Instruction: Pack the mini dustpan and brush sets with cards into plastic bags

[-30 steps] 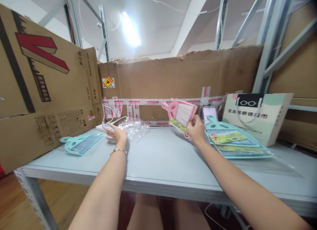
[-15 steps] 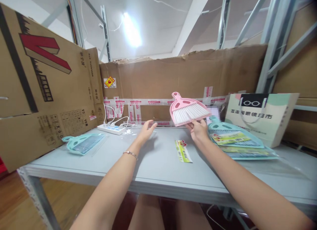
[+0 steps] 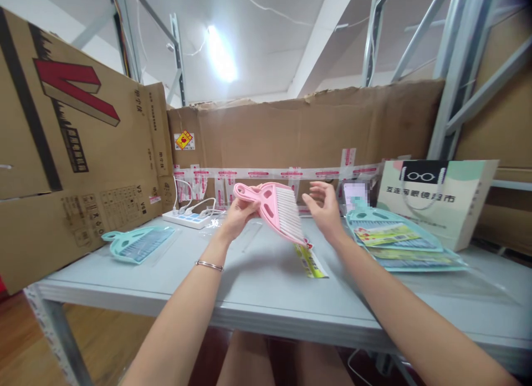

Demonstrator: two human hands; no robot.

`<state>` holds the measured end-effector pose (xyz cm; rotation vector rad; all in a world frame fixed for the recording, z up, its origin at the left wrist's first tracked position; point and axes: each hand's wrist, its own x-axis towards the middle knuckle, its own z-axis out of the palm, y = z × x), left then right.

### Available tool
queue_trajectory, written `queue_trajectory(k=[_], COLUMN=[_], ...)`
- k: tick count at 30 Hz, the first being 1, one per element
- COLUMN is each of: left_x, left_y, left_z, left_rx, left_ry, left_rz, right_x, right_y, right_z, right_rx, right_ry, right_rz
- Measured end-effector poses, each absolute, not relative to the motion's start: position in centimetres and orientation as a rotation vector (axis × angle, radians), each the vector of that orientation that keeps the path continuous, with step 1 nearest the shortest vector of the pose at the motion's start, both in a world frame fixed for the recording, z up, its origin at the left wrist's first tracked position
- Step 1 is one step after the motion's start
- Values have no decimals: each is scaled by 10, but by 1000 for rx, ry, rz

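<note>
My left hand (image 3: 238, 215) grips the handle of a pink mini brush-and-dustpan set (image 3: 274, 210), held tilted above the grey table (image 3: 257, 286). Its white bristles face right. My right hand (image 3: 324, 207) hovers just right of the set, fingers spread, holding nothing. A printed paper label (image 3: 311, 261) lies flat on the table under the pink set. Clear plastic bags (image 3: 220, 224) lie behind my left hand.
A teal brush set (image 3: 137, 242) lies at the left. A stack of packaged teal sets (image 3: 394, 239) sits at the right, beside a paper bag with glasses print (image 3: 436, 200). A white power strip (image 3: 187, 217) lies at the back. Cardboard walls (image 3: 75, 148) surround the table.
The pink set passed from my right hand to my left and moved leftward. The label dropped onto the table. My right hand let go and opened.
</note>
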<state>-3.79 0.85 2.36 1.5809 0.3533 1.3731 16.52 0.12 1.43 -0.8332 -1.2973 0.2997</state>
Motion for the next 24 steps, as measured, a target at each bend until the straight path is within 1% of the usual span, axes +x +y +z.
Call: queue_trajectory(k=[2, 4, 6, 10, 13, 18, 21, 24], left_x=[-35, -35, -38, -42, -39, -38, -43, -45], left_y=[2, -2, -6, -9, -10, -7, -4, -5], left_z=[26, 28, 31, 35, 34, 32, 34, 35], left_rx=[1687, 1757, 1773, 1798, 1836, 1805, 1778, 1820], left_ry=[341, 334, 339, 331, 323, 346, 324, 317], left_rz=[1324, 1296, 1300, 1336, 1341, 1432, 1494, 1444], right_x=[154, 143, 135, 132, 133, 137, 136, 131], right_y=[-9, -17, -21, -21, -20, -22, -25, -23], right_z=[26, 38, 48, 60, 62, 63, 60, 52], right_rx=[-795, -807, -812, -712, -719, -705, -657, -758], right_ry=[-1600, -1860, -1978, -2000, -1978, -2159, -2096, -2020], right_rz=[48, -2, 27, 85, 113, 167, 68, -99])
